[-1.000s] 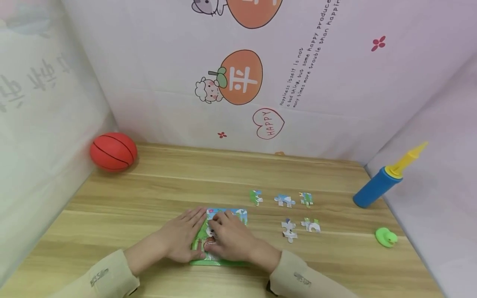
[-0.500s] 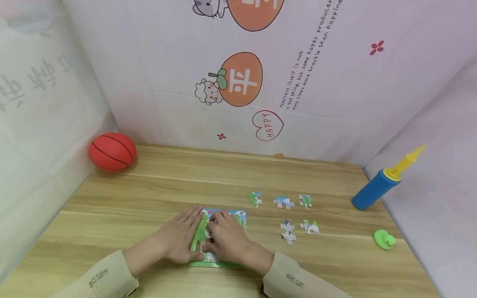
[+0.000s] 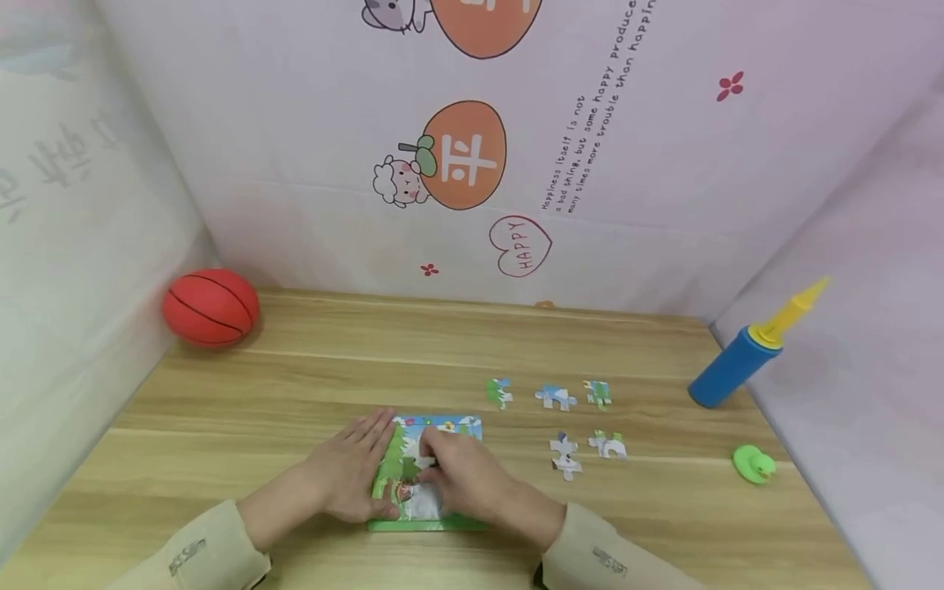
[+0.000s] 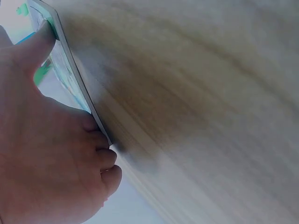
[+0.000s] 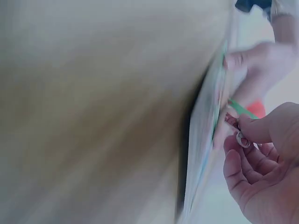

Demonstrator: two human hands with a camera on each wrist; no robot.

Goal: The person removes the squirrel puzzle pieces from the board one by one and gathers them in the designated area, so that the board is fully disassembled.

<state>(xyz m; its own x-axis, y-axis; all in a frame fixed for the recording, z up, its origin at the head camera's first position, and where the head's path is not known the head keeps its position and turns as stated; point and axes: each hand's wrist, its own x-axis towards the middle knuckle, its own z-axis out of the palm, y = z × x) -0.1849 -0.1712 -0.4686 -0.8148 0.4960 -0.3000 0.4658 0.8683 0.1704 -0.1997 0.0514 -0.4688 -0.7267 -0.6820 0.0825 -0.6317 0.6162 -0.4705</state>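
A colourful jigsaw puzzle board [image 3: 413, 447] with a green lower border lies on the table in the head view. My left hand [image 3: 354, 469] rests along its left edge with straight fingers, thumb on the lower left corner. In the left wrist view that thumb [image 4: 41, 42] presses on the board's rim. Over the right half of the board, my right hand [image 3: 472, 475] pinches a small puzzle piece [image 5: 243, 139] between thumb and fingertips, as the right wrist view shows. The hand hides part of the picture beneath it.
Several loose puzzle pieces [image 3: 565, 456] lie right of the board. A green toy duck [image 3: 754, 465] and a blue and yellow hand pump [image 3: 737, 365] stand farther right. At the back left sits a red ball [image 3: 211, 307]. Fabric walls [image 3: 332, 238] enclose the wooden table [image 3: 295, 385].
My right hand has shifted from the board's middle slightly rightward, its fingers now pinching a piece, and more of the picture shows. The left hand stays on the left edge.
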